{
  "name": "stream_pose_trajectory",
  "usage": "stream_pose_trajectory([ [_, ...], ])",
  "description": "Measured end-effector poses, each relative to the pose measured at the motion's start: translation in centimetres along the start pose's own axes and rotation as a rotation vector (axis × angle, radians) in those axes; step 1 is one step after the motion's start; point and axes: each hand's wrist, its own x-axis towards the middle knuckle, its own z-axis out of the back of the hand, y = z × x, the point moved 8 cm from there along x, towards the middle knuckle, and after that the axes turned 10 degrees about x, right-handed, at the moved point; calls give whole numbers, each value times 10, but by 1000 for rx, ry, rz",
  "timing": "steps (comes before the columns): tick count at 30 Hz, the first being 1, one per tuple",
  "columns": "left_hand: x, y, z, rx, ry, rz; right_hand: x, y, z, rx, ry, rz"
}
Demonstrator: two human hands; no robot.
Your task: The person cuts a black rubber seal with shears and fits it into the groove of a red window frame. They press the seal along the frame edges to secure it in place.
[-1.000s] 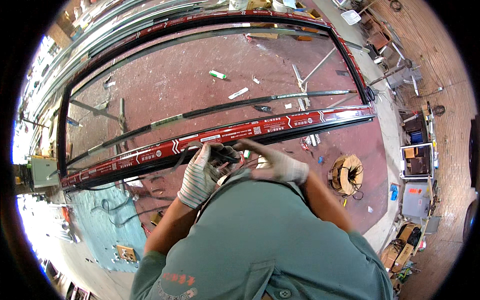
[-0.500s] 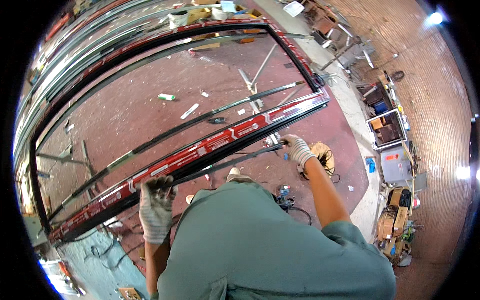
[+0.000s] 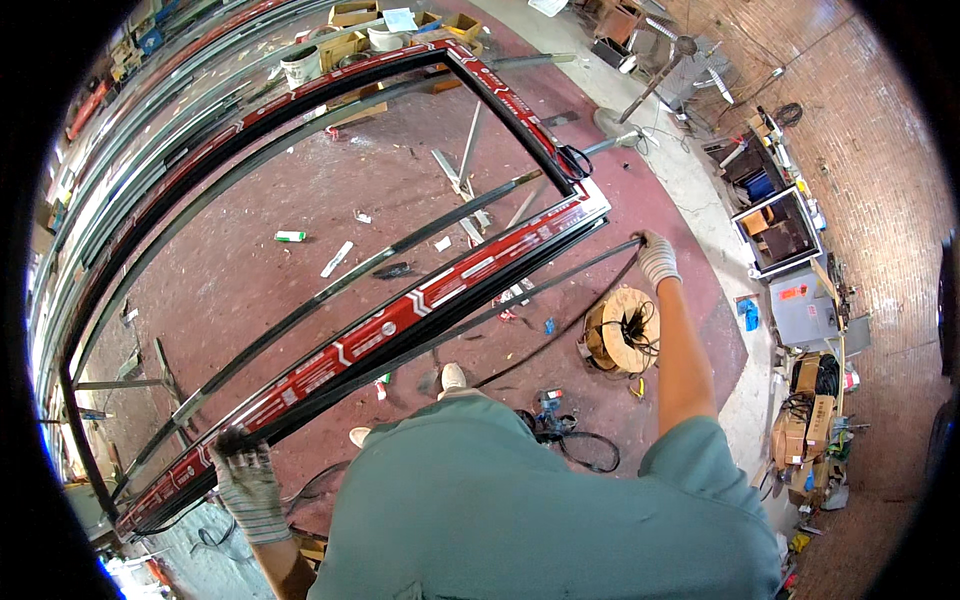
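Observation:
A long black rubber strip (image 3: 545, 287) stretches beside the near side of a large rectangular frame (image 3: 385, 318), which is covered in red and white film. My right hand (image 3: 657, 260), in a striped knit glove, is closed on the strip beyond the frame's right corner. From that hand a loose tail of the strip hangs back toward the floor. My left hand (image 3: 250, 490), gloved with dark fingertips, is at the frame's near left part, its fingers bent and closed over the strip against the frame edge. The exact contact under those fingers is hidden.
A wooden spool (image 3: 622, 330) with black cord stands right of the frame. A power tool (image 3: 550, 415) with a cable lies by my feet. Long metal profiles (image 3: 150, 140) fill the far left. Boxes and scrap (image 3: 805, 440) line the right. A black coil (image 3: 573, 162) hangs on the frame's corner.
My hands have moved apart: the left slid left along the frame, the right went up and right with the strip. More strip shows between them, and the view has shifted to the right.

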Motion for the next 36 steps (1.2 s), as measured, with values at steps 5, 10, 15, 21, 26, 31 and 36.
stream_pose_trajectory([
  [5, 5, 18, -21, -18, -135, -62, 97, -75, 32, 65, -134, -94],
  [10, 11, 36, -45, 24, -140, -51, 187, -142, 56, 923, -381, -282],
  [15, 4, 59, -95, 48, -192, 5, 207, -111, 54, 1240, -611, -83],
  [21, 15, 100, -116, 35, -189, 110, 214, -171, -74, 1268, -426, -559],
  [26, 33, 124, -137, 48, -174, 187, 231, -252, -116, 1463, -328, -857],
  [31, 23, 131, -137, 109, -202, 188, 206, -230, -132, 709, 33, -1074],
  [36, 39, 158, -152, 129, -113, 202, 147, -197, -201, 1370, 183, -1043],
])
